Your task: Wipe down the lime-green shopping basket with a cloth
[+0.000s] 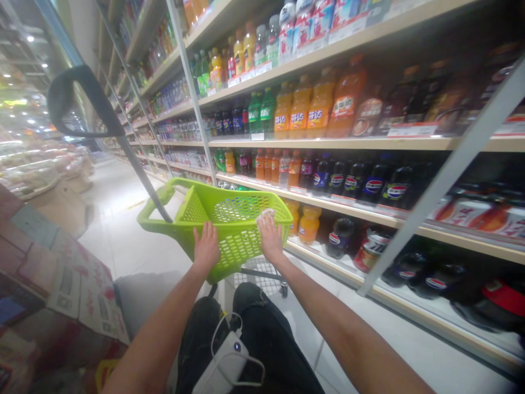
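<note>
- left hand point(207, 247): open, fingers spread, lying flat against the near wall of a lime-green plastic shopping basket point(235, 246), not clenched
- right hand point(269, 236): also open, palm down on the basket's right rim, grasping nothing
- white power bank point(225, 365) with a looped cable, resting on the person's black trousers point(256, 312), between the arms
- the basket rides on a low wheeled wire frame point(262, 276) just ahead of the knees, a dark pull handle point(77, 101) slanting up from its left side
- printed cardboard boxes point(77, 279) stacked at left, beside the basket
- to the right, a long store shelf point(328, 144) carrying dark pepsi bottles point(396, 186) and orange soda bottles point(320, 112)
- farther off, a tiled aisle floor point(118, 191) runs toward lit displays point(28, 169)
</note>
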`<state>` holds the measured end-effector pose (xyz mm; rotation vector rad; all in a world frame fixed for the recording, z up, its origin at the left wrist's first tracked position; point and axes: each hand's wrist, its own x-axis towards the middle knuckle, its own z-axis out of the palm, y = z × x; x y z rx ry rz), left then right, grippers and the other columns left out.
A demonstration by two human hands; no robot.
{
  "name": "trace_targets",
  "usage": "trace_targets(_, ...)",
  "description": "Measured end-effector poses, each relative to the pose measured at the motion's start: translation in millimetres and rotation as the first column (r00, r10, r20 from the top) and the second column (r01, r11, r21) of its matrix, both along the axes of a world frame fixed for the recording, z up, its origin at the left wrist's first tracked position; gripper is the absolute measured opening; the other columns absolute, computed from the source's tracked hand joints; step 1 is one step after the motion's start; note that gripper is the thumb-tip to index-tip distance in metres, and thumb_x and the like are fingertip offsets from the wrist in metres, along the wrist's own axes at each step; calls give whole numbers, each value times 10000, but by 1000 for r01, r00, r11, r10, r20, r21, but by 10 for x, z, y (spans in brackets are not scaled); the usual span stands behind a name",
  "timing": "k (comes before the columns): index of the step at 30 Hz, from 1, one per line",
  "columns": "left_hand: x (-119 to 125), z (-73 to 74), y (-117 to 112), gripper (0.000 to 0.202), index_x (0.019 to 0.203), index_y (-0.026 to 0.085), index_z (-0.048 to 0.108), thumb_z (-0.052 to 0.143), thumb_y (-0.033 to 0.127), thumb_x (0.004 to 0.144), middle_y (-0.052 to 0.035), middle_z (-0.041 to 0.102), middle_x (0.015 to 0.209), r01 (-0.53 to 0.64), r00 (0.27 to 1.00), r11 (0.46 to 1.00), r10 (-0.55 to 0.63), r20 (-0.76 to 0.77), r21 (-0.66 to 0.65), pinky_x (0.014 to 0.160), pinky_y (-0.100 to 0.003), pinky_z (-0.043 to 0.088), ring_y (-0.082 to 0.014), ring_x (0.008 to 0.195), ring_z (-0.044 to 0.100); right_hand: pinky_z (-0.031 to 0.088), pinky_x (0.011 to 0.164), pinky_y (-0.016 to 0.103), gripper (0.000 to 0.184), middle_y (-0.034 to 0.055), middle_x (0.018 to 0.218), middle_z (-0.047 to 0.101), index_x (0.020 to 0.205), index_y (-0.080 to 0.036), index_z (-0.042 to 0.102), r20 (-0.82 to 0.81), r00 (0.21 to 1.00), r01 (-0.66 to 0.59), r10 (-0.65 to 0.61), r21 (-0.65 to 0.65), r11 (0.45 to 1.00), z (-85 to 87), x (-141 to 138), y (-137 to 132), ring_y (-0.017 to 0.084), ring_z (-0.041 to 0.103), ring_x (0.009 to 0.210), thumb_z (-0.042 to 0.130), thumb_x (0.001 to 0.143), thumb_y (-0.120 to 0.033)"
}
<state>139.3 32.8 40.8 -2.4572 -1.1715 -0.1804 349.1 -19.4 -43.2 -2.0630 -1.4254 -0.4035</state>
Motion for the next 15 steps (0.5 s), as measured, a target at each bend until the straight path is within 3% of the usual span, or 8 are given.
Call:
trace_targets(4, 52, -41, -8, 635, 1347, 52, 316, 341, 124, 716, -141, 260, 1451, 40, 999, 999, -40, -6, 1, 1075, -564, 58, -248, 1352, 179, 185, 1040, 537, 612, 104, 1441, 295, 1295, -198, 436, 32, 993, -118, 117, 43, 992, -9, -176, 73, 232, 157, 1354, 362, 731, 27)
trace_targets(7, 67, -50, -20, 630, 1343, 59, 326, 339, 116, 716, -135, 258, 1453, 47, 999, 999, -47, -6, -9, 1080, -553, 61, -242, 1351, 187, 181, 1039, 534, 606, 93, 1443, 295, 1290, -213, 443, 34, 993, -116, 115, 18, 993, -39, -90, 48, 230, 164, 1353, 355, 738, 22)
trace_targets(10, 85, -24, -25, 629, 1341, 52, 328, 343, 109, 715, -145, 266, 1448, 43, 999, 999, -43, -1, -20, 1076, -562, 64, -254, 1342, 209, 178, 1038, 533, 576, 99, 1445, 288, 1300, -204, 431, 19, 1000, -24, 24, -20, 1000, -84, 193, -67, 236, 171, 1349, 345, 765, -6)
trace_targets(15, 185, 32, -17, 629, 1343, 44, 317, 364, 130, 721, -170, 331, 1414, 37, 999, 999, -36, 18, -31, 1072, -568, 49, -275, 1325, 246, 214, 1017, 532, 550, 128, 1447, 272, 1313, -168, 413, -83, 970, 225, -229, -54, 973, -132, 631, -275, 263, 193, 1336, 335, 781, -50)
